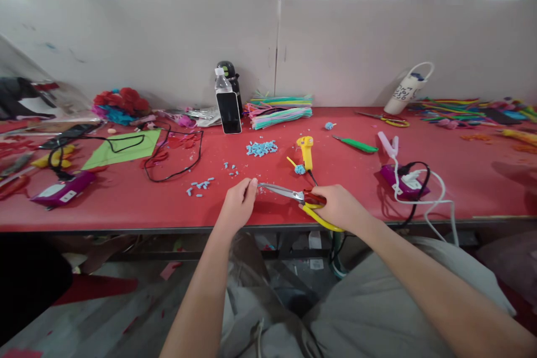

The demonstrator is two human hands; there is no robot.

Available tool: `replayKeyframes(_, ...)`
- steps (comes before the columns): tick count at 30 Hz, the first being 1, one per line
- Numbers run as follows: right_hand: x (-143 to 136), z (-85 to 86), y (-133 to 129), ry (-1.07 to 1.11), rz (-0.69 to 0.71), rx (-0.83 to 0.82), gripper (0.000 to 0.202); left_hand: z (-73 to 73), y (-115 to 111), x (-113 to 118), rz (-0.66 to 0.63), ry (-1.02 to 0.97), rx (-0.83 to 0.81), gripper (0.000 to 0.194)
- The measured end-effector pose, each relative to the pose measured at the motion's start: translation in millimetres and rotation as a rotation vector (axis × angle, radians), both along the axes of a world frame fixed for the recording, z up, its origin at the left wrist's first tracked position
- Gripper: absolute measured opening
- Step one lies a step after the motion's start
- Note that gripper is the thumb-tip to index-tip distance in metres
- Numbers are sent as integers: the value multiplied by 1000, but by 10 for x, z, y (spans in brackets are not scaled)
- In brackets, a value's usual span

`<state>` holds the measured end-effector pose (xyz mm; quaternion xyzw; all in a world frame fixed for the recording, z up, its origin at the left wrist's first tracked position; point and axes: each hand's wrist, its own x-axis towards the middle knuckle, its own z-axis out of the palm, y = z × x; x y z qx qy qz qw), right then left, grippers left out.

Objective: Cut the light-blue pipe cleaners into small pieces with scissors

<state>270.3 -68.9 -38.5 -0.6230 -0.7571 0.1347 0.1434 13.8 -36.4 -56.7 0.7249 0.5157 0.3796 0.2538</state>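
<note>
My right hand point(339, 206) is closed around the red and yellow handles of the scissors point(286, 192), whose blades point left. My left hand point(238, 202) is pinched at the blade tips; whatever sits between its fingers is too small to make out. Short blue cut pieces point(201, 185) lie left of my left hand, and a larger pile of blue pieces point(262, 148) lies beyond it. Past the scissors stands a yellow glue gun point(307, 152), with a small blue cluster on a yellow stem point(299, 169) beside it.
A phone point(229, 113) leans on a bottle at the back. Bundles of coloured pipe cleaners point(282, 117) lie along the partition. To the right are a green-handled tool point(358, 145) and a purple power strip point(405, 183) with cords; another purple power strip point(62, 189) sits left.
</note>
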Motion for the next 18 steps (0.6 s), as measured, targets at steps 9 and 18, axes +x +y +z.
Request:
replayKeyframes(9,-6,11,-5,-8,-6,2,27,1,-3,-5,0,9,1,37)
replayKeyframes(18,-16,25,-9,-13,-14,-15,24,14,-5,-1,-9,8,-8,38)
